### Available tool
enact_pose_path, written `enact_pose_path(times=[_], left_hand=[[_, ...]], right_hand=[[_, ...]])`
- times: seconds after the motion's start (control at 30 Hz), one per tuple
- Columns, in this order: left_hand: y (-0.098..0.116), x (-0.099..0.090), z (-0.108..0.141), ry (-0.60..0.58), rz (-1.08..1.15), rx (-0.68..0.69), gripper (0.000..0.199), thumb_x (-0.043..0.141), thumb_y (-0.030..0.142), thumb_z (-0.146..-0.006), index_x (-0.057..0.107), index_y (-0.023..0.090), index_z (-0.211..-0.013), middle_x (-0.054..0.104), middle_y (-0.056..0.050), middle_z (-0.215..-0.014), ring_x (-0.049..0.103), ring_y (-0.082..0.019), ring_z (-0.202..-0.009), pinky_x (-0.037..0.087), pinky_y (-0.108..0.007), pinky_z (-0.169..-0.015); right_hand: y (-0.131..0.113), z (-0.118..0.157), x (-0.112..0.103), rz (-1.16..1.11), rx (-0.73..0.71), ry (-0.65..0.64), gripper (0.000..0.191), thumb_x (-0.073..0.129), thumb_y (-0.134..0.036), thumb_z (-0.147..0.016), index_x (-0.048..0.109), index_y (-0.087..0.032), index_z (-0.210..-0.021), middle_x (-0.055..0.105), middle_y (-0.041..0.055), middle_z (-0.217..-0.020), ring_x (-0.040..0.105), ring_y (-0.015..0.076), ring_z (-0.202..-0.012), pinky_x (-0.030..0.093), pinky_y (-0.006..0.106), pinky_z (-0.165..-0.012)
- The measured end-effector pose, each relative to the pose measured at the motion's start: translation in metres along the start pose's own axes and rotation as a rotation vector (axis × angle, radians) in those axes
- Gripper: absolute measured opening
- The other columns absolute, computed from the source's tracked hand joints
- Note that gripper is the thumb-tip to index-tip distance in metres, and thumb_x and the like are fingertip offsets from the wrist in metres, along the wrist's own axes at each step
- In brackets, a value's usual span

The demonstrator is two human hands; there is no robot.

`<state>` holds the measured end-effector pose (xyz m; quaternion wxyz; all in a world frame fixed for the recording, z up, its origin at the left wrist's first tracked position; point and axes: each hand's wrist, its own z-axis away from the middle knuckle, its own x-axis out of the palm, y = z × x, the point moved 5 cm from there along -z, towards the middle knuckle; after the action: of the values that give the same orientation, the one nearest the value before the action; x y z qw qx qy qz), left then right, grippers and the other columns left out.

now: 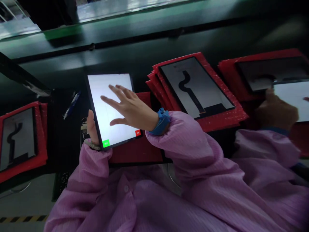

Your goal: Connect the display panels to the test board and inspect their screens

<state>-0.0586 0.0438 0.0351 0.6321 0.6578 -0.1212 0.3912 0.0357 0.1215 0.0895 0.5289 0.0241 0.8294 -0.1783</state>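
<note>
A lit display panel (102, 112) with a white screen, one green and one red square along its lower edge, is tilted in front of me. My left hand (92, 125) supports it from its left side and below; the thumb shows at the edge and the other fingers are hidden behind the panel. Over the screen, my right hand (129, 106) has its fingers spread, with a blue band at the wrist. Whether its fingertips touch the glass I cannot tell. Under the panel lies a red foam sheet (142, 151).
Red foam sheets with a dark panel and black ribbon cable stand in a stack (198, 87) to the right, with another stack (21, 138) at far left. A blue pen (71, 104) lies on the bench. At right, a co-worker's hand (277, 111) holds another lit panel (293, 100).
</note>
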Motion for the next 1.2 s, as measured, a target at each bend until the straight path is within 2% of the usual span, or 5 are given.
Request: enact_pose_path(times=[0.13, 0.33, 0.7, 0.97, 1.2], left_hand=[[0.006, -0.006, -0.005, 0.035, -0.006, 0.037, 0.056, 0.036, 0.058, -0.099, 0.067, 0.018, -0.122, 0.069, -0.010, -0.129, 0.042, -0.029, -0.147, 0.046, -0.046, -0.114], [0.001, -0.002, -0.002, 0.013, -0.031, -0.092, 0.057, 0.039, 0.060, -0.097, 0.066, 0.018, -0.125, 0.070, -0.010, -0.128, 0.051, -0.033, -0.140, 0.047, -0.051, -0.112], [0.027, 0.007, 0.021, 0.340, -0.367, -0.504, 0.034, 0.063, 0.034, -0.084, 0.067, 0.012, -0.109, 0.075, -0.007, -0.082, 0.075, -0.029, -0.088, 0.062, -0.041, -0.081], [-0.015, 0.053, 0.032, -0.181, -0.745, -0.112, 0.056, 0.061, 0.035, -0.088, 0.053, 0.035, -0.143, 0.054, 0.000, -0.150, 0.036, -0.027, -0.151, 0.031, -0.049, -0.124], [0.010, 0.017, 0.063, 0.004, -1.078, 0.463, 0.027, 0.046, 0.036, -0.101, 0.067, 0.024, -0.114, 0.065, -0.008, -0.121, 0.060, -0.022, -0.119, 0.050, -0.037, -0.102]], right_hand=[[-0.006, 0.001, 0.006, -0.019, 0.020, 0.034, 0.025, 0.050, -0.017, -0.102, 0.067, -0.016, -0.119, 0.065, 0.0129, -0.125, 0.058, 0.0260, -0.114, 0.055, 0.042, -0.093], [0.018, 0.028, 0.007, -0.128, 0.176, 0.428, 0.036, 0.043, -0.035, -0.105, 0.061, -0.016, -0.131, 0.063, 0.0129, -0.126, 0.053, 0.0264, -0.118, 0.047, 0.047, -0.106], [0.059, 0.044, 0.022, -0.414, 0.310, 0.454, 0.064, 0.022, -0.066, -0.103, 0.049, -0.026, -0.145, 0.053, 0.0116, -0.144, 0.042, 0.0271, -0.139, 0.032, 0.054, -0.118], [0.032, 0.046, 0.012, -0.309, 0.078, 0.437, 0.074, 0.009, -0.072, -0.099, 0.047, -0.036, -0.149, 0.019, 0.0019, -0.166, 0.024, 0.0309, -0.150, 0.025, 0.057, -0.121], [0.041, 0.050, 0.008, -0.267, 0.074, 0.484, 0.069, 0.015, -0.071, -0.100, 0.059, -0.036, -0.139, 0.023, 0.0014, -0.165, 0.027, 0.0312, -0.149, 0.023, 0.059, -0.120]])
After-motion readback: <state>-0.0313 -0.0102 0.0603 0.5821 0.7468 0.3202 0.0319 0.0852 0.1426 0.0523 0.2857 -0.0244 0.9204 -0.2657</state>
